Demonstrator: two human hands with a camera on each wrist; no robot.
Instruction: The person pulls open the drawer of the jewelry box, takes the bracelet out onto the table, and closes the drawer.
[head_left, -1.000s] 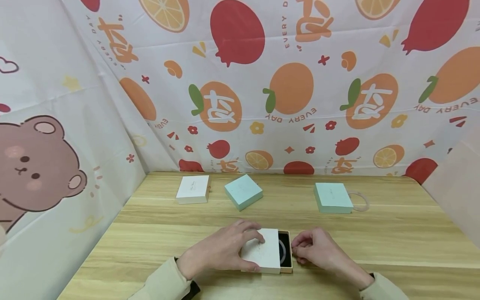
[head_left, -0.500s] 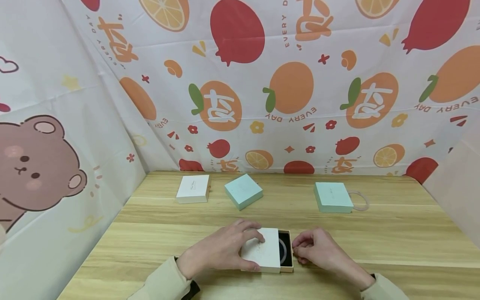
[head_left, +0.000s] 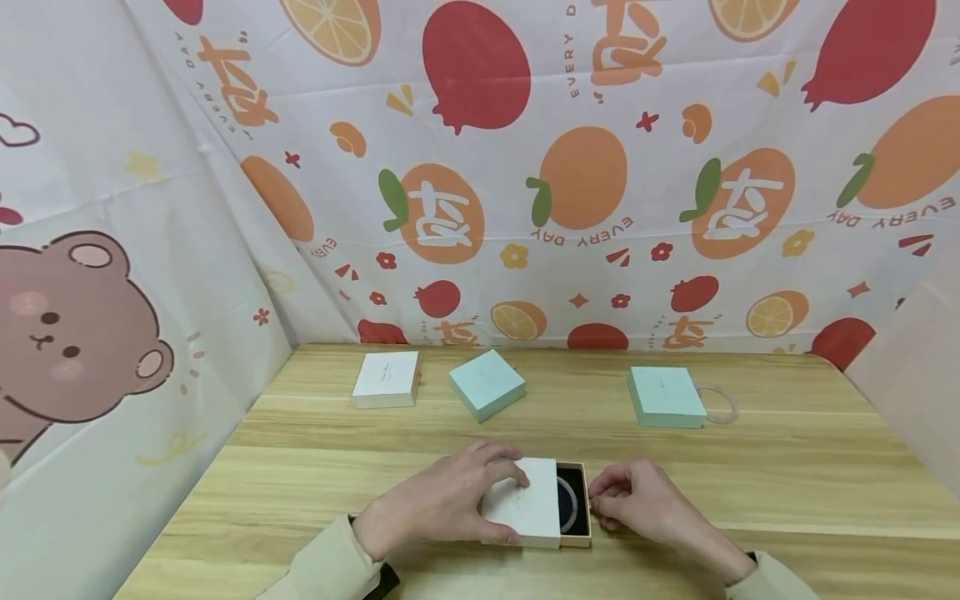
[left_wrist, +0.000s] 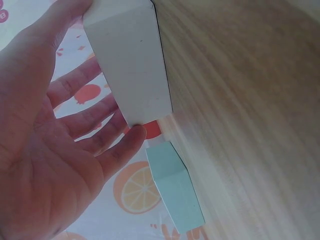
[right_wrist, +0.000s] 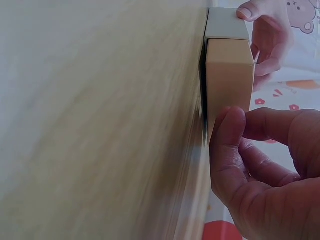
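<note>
In the lower centre of the frame, the left hand [head_left: 450,498] holds the white box [head_left: 523,510] between thumb and fingers. Its drawer [head_left: 576,542] sticks out rightward, nearer to the right hand [head_left: 637,507], whose thumb and finger pinch its end.

A booth-like place is seen, though whether it is part of a home or a studio cannot be told. Under the fingers [left_wrist: 77,82] a wood-grain table [head_left: 300,467] is set; beyond them, fruit-printed cloth [head_left: 583,179] is hung, and to their left, bear-printed cloth [head_left: 82,333].
</note>
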